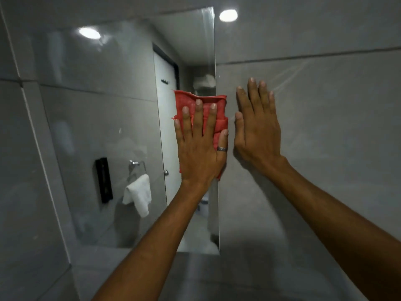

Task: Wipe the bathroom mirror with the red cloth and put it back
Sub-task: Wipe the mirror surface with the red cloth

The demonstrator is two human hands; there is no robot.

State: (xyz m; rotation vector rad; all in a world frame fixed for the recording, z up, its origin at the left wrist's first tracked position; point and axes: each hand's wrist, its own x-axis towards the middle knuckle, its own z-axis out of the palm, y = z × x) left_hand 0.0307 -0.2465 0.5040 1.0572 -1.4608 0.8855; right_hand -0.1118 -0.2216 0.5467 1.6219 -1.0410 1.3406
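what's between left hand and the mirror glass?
Head view: the red cloth, pressed flat under the left hand against the mirror, at its right edge.

The mirror (97,127) hangs on the tiled wall (325,148) and fills the left and middle of the view; its right edge runs down the centre. The left hand (200,144) lies flat on the cloth (188,103), pressing it against the mirror at that right edge. Just right of it, off the mirror, the right hand (258,129) lies flat on the wall. In the mirror's reflection, lower left, a towel (138,194) hangs from a ring, with a door (167,127) to its right.
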